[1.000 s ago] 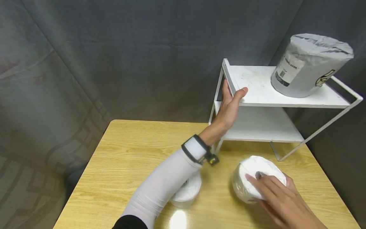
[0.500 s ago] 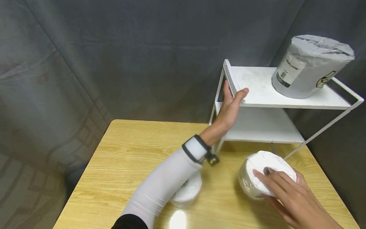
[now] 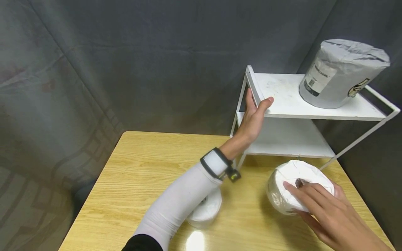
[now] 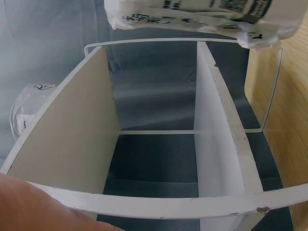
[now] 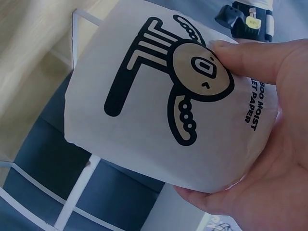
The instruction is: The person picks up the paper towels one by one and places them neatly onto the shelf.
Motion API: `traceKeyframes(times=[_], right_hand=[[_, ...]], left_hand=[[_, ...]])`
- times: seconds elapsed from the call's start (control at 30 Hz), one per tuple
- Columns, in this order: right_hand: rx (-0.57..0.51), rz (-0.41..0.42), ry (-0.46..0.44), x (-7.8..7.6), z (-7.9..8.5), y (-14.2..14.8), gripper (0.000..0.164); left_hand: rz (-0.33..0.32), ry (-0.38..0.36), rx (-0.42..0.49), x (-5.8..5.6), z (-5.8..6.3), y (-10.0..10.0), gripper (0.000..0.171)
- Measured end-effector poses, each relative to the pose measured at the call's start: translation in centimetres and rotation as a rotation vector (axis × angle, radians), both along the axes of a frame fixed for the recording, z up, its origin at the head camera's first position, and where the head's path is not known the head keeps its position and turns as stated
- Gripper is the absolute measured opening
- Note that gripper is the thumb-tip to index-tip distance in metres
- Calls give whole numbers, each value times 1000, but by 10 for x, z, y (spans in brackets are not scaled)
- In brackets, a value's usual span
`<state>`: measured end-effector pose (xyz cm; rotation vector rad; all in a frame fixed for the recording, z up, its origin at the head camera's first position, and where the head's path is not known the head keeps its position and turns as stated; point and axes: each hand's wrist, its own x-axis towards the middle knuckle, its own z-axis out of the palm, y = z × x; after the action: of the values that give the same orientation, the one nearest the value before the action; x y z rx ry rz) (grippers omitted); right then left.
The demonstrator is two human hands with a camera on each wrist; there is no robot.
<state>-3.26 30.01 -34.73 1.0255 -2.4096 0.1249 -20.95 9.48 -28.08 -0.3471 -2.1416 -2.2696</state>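
My right hand (image 3: 333, 212) grips a plastic-wrapped toilet paper roll (image 3: 284, 195) from above, in front of the white two-tier shelf (image 3: 282, 136). In the right wrist view, the thumb and fingers clasp opposite sides of this roll (image 5: 144, 130), which has a black cartoon print and the words "moist" and "paper". My left hand (image 3: 252, 120) holds the shelf's left side frame, thumb over the top board's edge and fingers outside it. Up close in the left wrist view, part of that hand (image 4: 38, 207) lies against the frame bar, and the wrapped roll (image 4: 202, 14) shows at the top.
Another wrapped roll (image 3: 339, 76) stands on the right of the top board. A further roll (image 3: 205, 209) sits on the wooden table (image 3: 150, 164), partly hidden behind my left forearm. Dark grey cloth (image 3: 176, 69) hangs behind the table and shelf.
My right hand has carried the roll to the right and a little farther toward the shelf. My left hand keeps its hold on the shelf frame.
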Motion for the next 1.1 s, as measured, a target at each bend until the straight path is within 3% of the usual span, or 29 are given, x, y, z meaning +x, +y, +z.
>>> traceKeyframes(times=[0.23, 0.47, 0.7, 1.1], right_hand=[[8, 0, 14, 0, 10, 2, 62], [-39, 51, 31, -4, 16, -2, 60], [-67, 78, 88, -11, 33, -7, 60], [-25, 28, 41, -18, 38, 3, 68]], left_hand=[[-3, 2, -1, 0, -1, 0, 96], [-1, -8, -2, -1, -2, -1, 96], [-3, -3, -4, -1, -2, -2, 96], [-3, 1, 0, 0, 0, 0, 96]])
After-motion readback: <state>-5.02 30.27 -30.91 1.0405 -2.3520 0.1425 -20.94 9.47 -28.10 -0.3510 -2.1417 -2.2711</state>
